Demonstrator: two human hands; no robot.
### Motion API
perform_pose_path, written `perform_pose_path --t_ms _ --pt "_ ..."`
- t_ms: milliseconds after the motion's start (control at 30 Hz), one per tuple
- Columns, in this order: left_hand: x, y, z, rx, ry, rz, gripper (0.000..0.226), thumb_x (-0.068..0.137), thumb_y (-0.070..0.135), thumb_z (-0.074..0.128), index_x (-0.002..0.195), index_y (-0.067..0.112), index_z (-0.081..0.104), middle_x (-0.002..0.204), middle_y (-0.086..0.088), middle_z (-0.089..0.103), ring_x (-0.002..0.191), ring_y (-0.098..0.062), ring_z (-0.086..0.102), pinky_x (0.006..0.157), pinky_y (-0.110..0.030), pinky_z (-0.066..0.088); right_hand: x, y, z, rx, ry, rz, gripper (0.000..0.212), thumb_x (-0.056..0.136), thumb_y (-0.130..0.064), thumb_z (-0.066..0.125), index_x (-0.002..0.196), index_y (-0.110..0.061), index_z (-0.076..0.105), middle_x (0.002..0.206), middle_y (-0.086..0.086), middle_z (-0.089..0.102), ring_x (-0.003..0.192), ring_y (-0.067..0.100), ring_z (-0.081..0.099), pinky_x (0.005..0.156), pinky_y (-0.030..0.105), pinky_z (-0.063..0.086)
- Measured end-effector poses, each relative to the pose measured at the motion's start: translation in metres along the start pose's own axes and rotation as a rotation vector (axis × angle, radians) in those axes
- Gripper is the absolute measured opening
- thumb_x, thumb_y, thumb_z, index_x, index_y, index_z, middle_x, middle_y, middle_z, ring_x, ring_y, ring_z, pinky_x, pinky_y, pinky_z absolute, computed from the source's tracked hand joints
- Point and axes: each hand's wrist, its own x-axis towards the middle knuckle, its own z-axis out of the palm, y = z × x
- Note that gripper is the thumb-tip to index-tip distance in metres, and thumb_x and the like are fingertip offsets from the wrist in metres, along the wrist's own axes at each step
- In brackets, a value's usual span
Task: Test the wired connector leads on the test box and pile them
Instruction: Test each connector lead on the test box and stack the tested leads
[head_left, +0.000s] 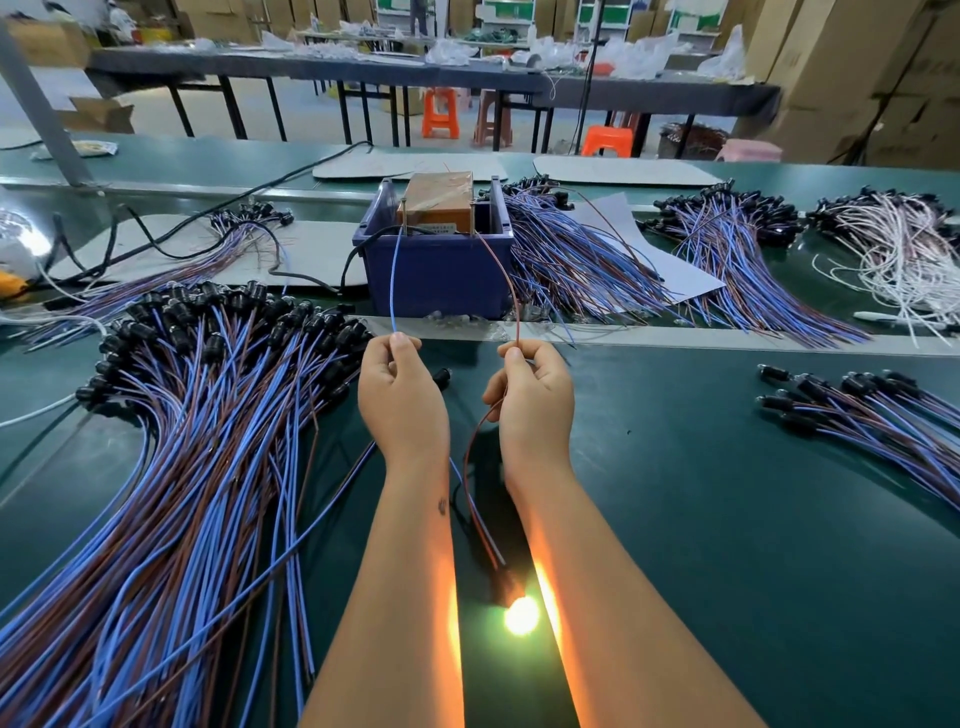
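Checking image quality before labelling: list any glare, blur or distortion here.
Head view: the lit lamp blows out white and casts orange glare on both forearms; the wide lens bends the bench edge; the far tables look soft; the hands stay sharp.

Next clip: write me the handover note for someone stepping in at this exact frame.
Left hand pinches the blue wire; right hand pinches the brown wire. Both wires run up to the test box in the blue bin.
The lead's lamp glows between the forearms.
Large pile lies left, small pile right, more bundles behind.
Left: release, pile this lead, test the next.
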Motion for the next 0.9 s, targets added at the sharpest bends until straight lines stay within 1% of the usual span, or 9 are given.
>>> perform_pose_path --t_ms 133,300,500,733,900 --pt "-0.0001 -0.0001 -0.0004 0.009 -0.007 0.002 0.029 0.103 0.026 0.040 0.078 0.022 0.054 0.056 0.009 0.036 0.048 -0.008 0.031 0.052 -0.031 0.031 -0.0003 -0.0006 0.0005 -0.011 -0.010 -0.005 0.020 0.101 -0.016 0.042 0.089 -0.022 0.057 0.050 -0.009 0.052 0.058 0.009 0.050 0.062 0.033 0.046" --pt "-0.0008 0.0006 -0.0003 0.003 -0.014 -0.007 0.029 0.103 0.027 0.041 0.077 0.024 0.054 0.053 0.011 0.035 0.047 -0.006 0.031 0.051 -0.028 0.030 -0.0003 -0.0006 0.0010 -0.018 -0.017 -0.012 0.021 0.100 -0.014 0.043 0.086 -0.023 0.057 0.049 -0.009 0.051 0.060 0.013 0.051 0.063 0.037 0.045" --pt "-0.0014 0.0022 -0.0010 0.001 -0.006 0.000 0.028 0.102 0.025 0.041 0.077 0.022 0.055 0.056 0.009 0.036 0.049 -0.009 0.031 0.054 -0.030 0.030 0.0001 0.0000 0.0008 -0.020 -0.018 -0.015 0.021 0.100 -0.014 0.043 0.087 -0.022 0.057 0.049 -0.008 0.051 0.058 0.011 0.050 0.061 0.035 0.045" --pt "-0.0006 0.0000 -0.0012 0.007 -0.006 0.003 0.028 0.101 0.027 0.041 0.078 0.021 0.056 0.057 0.009 0.036 0.049 -0.008 0.032 0.053 -0.030 0.031 -0.0002 0.0003 0.0005 -0.022 -0.022 -0.031 0.022 0.100 -0.015 0.043 0.087 -0.023 0.058 0.050 -0.009 0.052 0.057 0.010 0.051 0.060 0.034 0.045" --pt "-0.0006 0.0015 -0.0002 -0.023 -0.003 -0.008 0.030 0.101 0.027 0.041 0.075 0.022 0.054 0.056 0.009 0.035 0.050 -0.009 0.031 0.053 -0.031 0.031 -0.0009 -0.0001 0.0011 0.009 0.029 -0.062 0.022 0.100 -0.015 0.042 0.084 -0.025 0.055 0.049 -0.009 0.050 0.056 0.009 0.048 0.061 0.032 0.043"
